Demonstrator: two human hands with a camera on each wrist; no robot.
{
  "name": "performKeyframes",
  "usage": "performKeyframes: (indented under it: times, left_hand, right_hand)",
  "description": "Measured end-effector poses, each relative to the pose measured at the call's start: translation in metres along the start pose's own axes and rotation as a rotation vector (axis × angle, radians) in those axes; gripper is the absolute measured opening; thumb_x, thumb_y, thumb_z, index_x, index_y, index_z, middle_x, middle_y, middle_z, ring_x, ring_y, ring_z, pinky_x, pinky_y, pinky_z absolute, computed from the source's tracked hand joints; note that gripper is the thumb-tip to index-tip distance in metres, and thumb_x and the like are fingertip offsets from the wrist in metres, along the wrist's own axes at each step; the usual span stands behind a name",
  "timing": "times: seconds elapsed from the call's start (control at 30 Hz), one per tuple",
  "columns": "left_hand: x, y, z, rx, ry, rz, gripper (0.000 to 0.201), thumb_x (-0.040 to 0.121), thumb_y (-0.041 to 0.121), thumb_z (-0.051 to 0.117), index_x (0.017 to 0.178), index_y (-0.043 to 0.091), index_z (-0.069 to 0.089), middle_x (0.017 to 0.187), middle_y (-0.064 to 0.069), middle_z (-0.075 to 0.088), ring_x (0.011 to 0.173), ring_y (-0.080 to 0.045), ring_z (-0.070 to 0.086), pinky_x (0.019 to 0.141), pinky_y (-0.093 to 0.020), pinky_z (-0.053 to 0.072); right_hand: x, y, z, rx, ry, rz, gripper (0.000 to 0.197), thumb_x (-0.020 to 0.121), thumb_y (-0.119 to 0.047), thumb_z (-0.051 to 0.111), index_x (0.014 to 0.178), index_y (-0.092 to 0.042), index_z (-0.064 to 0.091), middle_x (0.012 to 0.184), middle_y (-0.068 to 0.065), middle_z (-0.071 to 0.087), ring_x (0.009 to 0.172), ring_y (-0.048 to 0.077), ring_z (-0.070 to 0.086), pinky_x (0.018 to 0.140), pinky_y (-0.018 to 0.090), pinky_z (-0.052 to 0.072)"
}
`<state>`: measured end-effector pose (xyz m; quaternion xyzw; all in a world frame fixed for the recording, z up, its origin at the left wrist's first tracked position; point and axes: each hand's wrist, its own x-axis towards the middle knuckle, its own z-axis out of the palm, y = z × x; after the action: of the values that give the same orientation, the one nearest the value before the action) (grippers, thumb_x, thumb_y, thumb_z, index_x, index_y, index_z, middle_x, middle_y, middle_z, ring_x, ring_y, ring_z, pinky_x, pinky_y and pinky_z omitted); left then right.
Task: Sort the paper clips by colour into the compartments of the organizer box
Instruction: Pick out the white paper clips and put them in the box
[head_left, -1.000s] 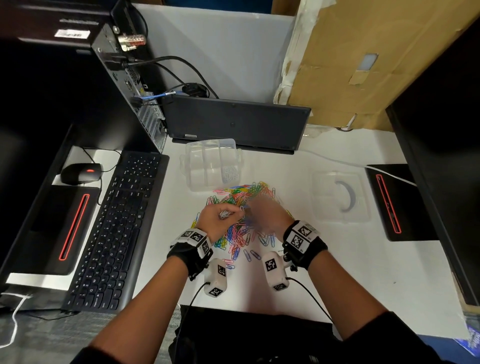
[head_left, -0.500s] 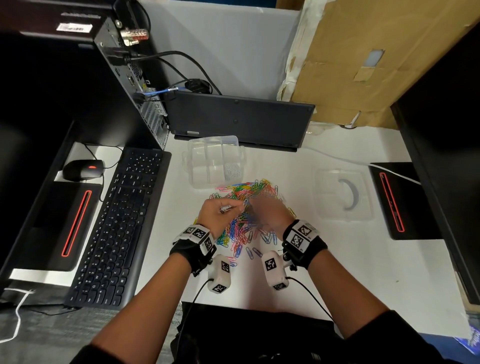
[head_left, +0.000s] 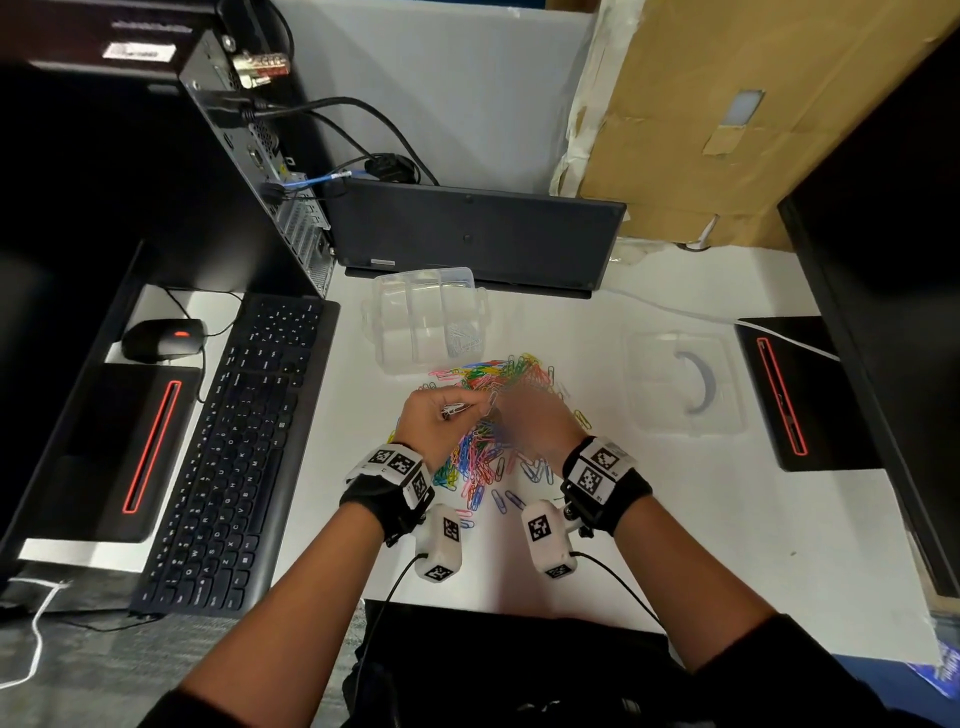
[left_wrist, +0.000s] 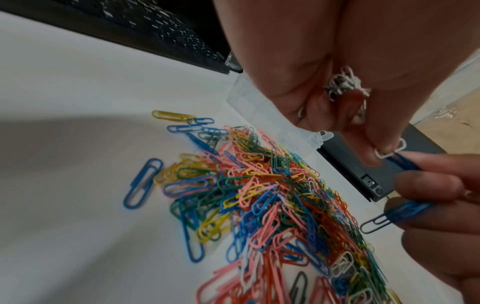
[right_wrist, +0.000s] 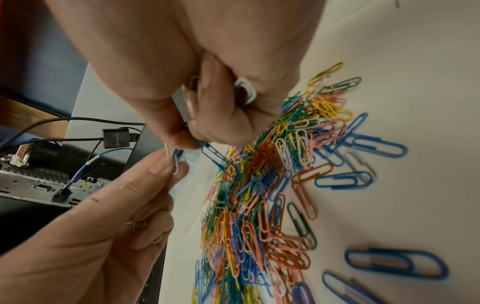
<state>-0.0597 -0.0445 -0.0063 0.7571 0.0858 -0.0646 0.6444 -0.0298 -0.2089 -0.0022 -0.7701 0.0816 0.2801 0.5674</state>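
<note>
A heap of mixed-colour paper clips (head_left: 483, 441) lies on the white desk, just in front of the clear organizer box (head_left: 428, 317); one compartment of the box holds white clips (head_left: 464, 338). My left hand (head_left: 431, 421) hovers over the heap. It grips a bunch of white clips (left_wrist: 342, 84) in its palm and pinches one more white clip (right_wrist: 175, 162) at its fingertips. My right hand (head_left: 535, 421), blurred in the head view, meets it and pinches a blue clip (right_wrist: 213, 152) that touches that white clip. A white clip (right_wrist: 246, 90) is also tucked in the right palm.
The box's clear lid (head_left: 685, 384) lies on the desk to the right. A black keyboard (head_left: 234, 441) and mouse (head_left: 161, 338) sit to the left, a closed laptop (head_left: 478, 234) stands behind the box, and a PC tower (head_left: 260, 156) is at the back left.
Both hands stay together over the heap. The left hand has edged up slightly, and the white clip now shows between the two hands' fingertips.
</note>
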Motion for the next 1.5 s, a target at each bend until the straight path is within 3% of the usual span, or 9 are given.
performKeyframes:
  times: [0.23,0.4,0.57,0.7,0.87,1.07,1.17,1.33,1.5]
  left_hand:
    - [-0.001,-0.004,-0.002,-0.038,-0.003,-0.085,0.016,0.087,0.013,0.070,0.101,0.019,0.075,0.099,0.007,0.074,0.097,-0.003,0.067,0.090,-0.018,0.049]
    - [-0.003,0.002,-0.004,-0.081,-0.024,-0.084,0.018,0.090,0.011,0.066,0.106,0.009,0.074,0.093,-0.005,0.075,0.092,-0.002,0.067,0.082,-0.007,0.045]
    - [-0.001,0.006,-0.007,-0.004,-0.041,-0.081,0.017,0.093,0.016,0.063,0.105,0.016,0.074,0.090,0.006,0.074,0.087,0.007,0.065,0.085,-0.009,0.047]
    - [-0.003,0.004,-0.009,-0.026,-0.049,-0.151,0.025,0.096,0.023,0.057,0.095,0.006,0.075,0.080,0.000,0.071,0.071,0.004,0.066,0.068,-0.012,0.043]
    - [-0.005,-0.006,-0.009,0.039,-0.068,-0.127,0.023,0.086,0.038,0.069,0.083,0.017,0.078,0.094,0.009,0.075,0.100,-0.001,0.066,0.096,-0.019,0.045]
    - [-0.003,-0.005,-0.009,0.044,-0.059,-0.158,0.011,0.085,0.029,0.073,0.091,0.022,0.078,0.091,0.011,0.075,0.092,0.005,0.066,0.079,-0.006,0.045]
    - [0.002,-0.005,-0.009,0.010,-0.074,-0.249,0.020,0.090,0.035,0.064,0.091,0.021,0.079,0.089,0.006,0.075,0.089,0.003,0.065,0.083,-0.015,0.047]
    - [-0.002,0.000,-0.003,-0.115,-0.220,-0.424,0.050,0.096,0.046,0.049,0.090,0.005,0.076,0.087,-0.011,0.073,0.050,-0.008,0.039,0.050,-0.012,0.035]
    - [-0.008,-0.003,0.002,-0.189,-0.255,-0.355,0.027,0.095,0.027,0.057,0.094,0.007,0.075,0.068,-0.003,0.068,0.053,-0.013,0.031,0.050,-0.021,0.027]
  right_hand:
    - [-0.003,0.000,-0.003,-0.010,-0.037,0.010,0.040,0.098,-0.022,0.057,0.059,-0.015,0.053,0.043,-0.006,0.032,0.038,0.011,0.026,0.040,0.020,0.023]
    - [-0.007,0.001,-0.003,-0.217,-0.121,-0.060,0.037,0.098,-0.025,0.057,0.064,-0.012,0.057,0.039,-0.011,0.039,0.033,0.004,0.032,0.040,0.017,0.027]
    - [-0.007,0.000,0.000,-0.185,-0.116,-0.056,0.037,0.099,-0.023,0.055,0.063,-0.011,0.055,0.037,-0.012,0.039,0.032,0.002,0.033,0.039,0.013,0.026]
    - [-0.005,0.001,-0.003,-0.071,-0.080,0.023,0.040,0.098,-0.025,0.056,0.058,-0.018,0.051,0.042,-0.009,0.032,0.036,0.008,0.027,0.037,0.019,0.025]
    - [-0.005,0.002,-0.004,-0.085,-0.088,0.018,0.039,0.098,-0.025,0.056,0.060,-0.017,0.052,0.040,-0.010,0.035,0.033,0.006,0.028,0.039,0.018,0.025]
    - [-0.007,-0.001,-0.006,-0.282,-0.119,-0.104,0.035,0.097,-0.026,0.057,0.065,-0.013,0.060,0.041,-0.010,0.045,0.033,0.003,0.036,0.042,0.017,0.029]
    - [-0.006,-0.003,-0.008,-0.407,-0.168,-0.190,0.033,0.097,-0.028,0.057,0.067,-0.015,0.064,0.057,0.000,0.054,0.046,0.008,0.044,0.050,0.023,0.034]
    - [-0.006,-0.009,-0.020,-0.445,-0.167,-0.238,0.036,0.098,-0.022,0.056,0.063,-0.017,0.060,0.056,-0.007,0.053,0.049,0.001,0.044,0.051,0.016,0.032]
    - [-0.008,-0.014,-0.028,-0.402,-0.142,-0.208,0.037,0.099,-0.018,0.054,0.062,-0.015,0.056,0.053,-0.009,0.050,0.042,-0.003,0.045,0.048,0.012,0.031]
